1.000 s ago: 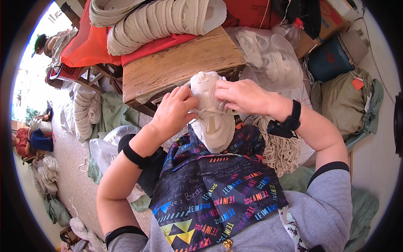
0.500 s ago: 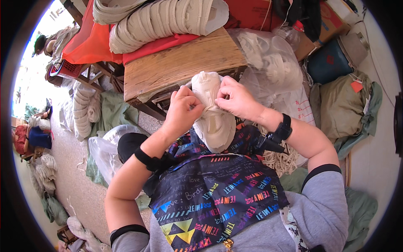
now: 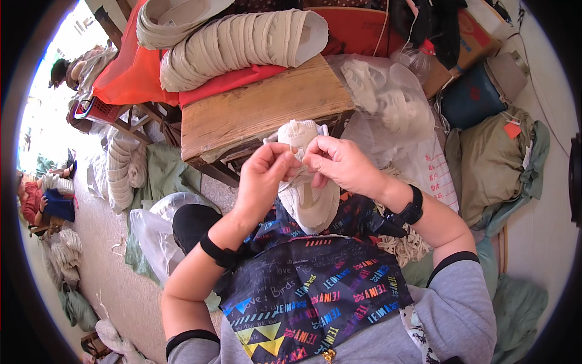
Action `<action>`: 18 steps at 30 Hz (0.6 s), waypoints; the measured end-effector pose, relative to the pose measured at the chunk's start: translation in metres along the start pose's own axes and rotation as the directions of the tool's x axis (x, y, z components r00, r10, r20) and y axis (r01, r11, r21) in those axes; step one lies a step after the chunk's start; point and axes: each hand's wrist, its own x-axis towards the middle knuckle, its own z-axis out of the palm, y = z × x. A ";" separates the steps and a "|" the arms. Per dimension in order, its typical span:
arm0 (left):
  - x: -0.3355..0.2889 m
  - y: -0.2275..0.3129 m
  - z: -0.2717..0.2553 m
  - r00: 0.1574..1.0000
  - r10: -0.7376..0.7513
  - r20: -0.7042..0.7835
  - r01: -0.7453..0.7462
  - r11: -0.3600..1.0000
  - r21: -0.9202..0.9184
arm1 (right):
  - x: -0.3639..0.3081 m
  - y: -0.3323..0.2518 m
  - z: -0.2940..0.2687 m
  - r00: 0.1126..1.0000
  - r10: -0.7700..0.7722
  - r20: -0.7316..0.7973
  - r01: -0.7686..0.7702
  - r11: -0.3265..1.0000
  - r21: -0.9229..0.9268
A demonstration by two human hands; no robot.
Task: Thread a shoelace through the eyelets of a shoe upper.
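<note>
A cream shoe upper rests at my lap against the wooden bench, its toe toward me and its tongue pointing away. Over its lacing area my two hands nearly meet. My left hand pinches a thin pale shoelace between thumb and forefinger. Close beside it, my right hand is also closed in a pinch on the lace, its other fingers curled. The fingers hide most of the lace and the eyelets. A dark printed apron covers my lap beneath the shoe.
Nested cream shoe uppers lie on red cloth atop the wooden bench. A clear bag of pale shoes stands right of it, with a heap of cream laces nearer me. Plastic sheeting lies left. Another person sits far left.
My hands have come together over the shoe's lacing, from its two sides, and moved slightly toward me. The shoe has shifted a little toward me.
</note>
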 end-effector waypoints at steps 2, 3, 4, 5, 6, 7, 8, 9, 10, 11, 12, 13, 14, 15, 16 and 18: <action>0.001 -0.007 0.007 0.999 0.030 -0.011 -0.030 0.999 -0.043 | 0.004 0.006 0.003 1.000 -0.008 -0.029 0.010 0.998 0.061; 0.001 -0.010 0.009 0.997 0.076 -0.030 -0.077 0.997 -0.016 | 0.006 0.006 0.006 0.999 -0.018 -0.047 0.023 0.994 0.107; 0.001 -0.013 0.008 0.991 0.122 -0.048 -0.122 0.992 0.011 | 0.007 0.006 0.007 0.998 -0.026 -0.065 0.036 0.988 0.152; 0.003 -0.014 0.007 0.989 0.146 -0.038 -0.144 0.989 0.034 | 0.009 0.004 0.007 0.998 -0.029 -0.063 0.038 0.988 0.150; 0.003 -0.012 0.006 0.988 0.149 -0.041 -0.148 0.988 0.034 | 0.011 0.001 0.006 0.999 -0.010 -0.047 0.016 0.992 0.129; 0.003 -0.010 0.006 0.992 0.120 -0.032 -0.116 0.987 0.110 | 0.013 -0.001 0.005 0.999 0.008 -0.032 -0.005 0.994 0.107; 0.003 -0.005 0.005 0.996 0.089 -0.028 -0.083 0.979 0.184 | 0.014 -0.003 0.007 1.000 0.007 -0.027 -0.004 0.995 0.104; 0.004 0.000 0.005 0.995 0.092 -0.033 -0.085 0.979 0.184 | 0.014 -0.006 0.008 0.998 -0.047 -0.052 0.045 0.998 -0.045; 0.007 0.005 0.003 0.995 0.093 0.025 -0.095 0.989 0.116 | 0.014 -0.009 0.009 0.992 -0.105 -0.070 0.090 0.977 -0.193; 0.010 0.011 0.001 0.992 0.095 0.088 -0.099 0.994 0.046 | 0.013 -0.015 0.010 0.992 -0.105 -0.072 0.089 0.977 -0.194; 0.012 0.018 -0.002 0.984 0.117 0.137 -0.121 0.992 0.021 | 0.013 -0.026 0.009 0.964 -0.246 -0.102 0.211 0.939 -0.273; 0.015 0.023 -0.004 0.978 0.107 0.179 -0.105 0.994 -0.020 | 0.012 -0.041 0.008 0.915 -0.385 -0.121 0.323 0.878 -0.353; 0.016 0.028 -0.008 0.972 0.097 0.215 -0.086 0.994 -0.061 | 0.014 -0.061 0.006 0.887 -0.444 -0.131 0.401 0.878 -0.260; 0.019 0.036 -0.013 0.954 0.051 0.296 -0.050 0.999 -0.009 | 0.014 -0.088 0.004 0.853 -0.499 -0.152 0.475 0.864 -0.168; 0.022 0.035 -0.014 0.955 0.050 0.293 -0.049 0.999 -0.009 | 0.016 -0.116 0.001 0.749 -0.639 -0.177 0.597 0.766 -0.240; 0.020 0.032 -0.017 0.955 0.026 0.295 -0.031 0.999 0.011 | 0.000 -0.180 -0.015 0.448 -0.863 0.232 0.456 -0.003 -0.890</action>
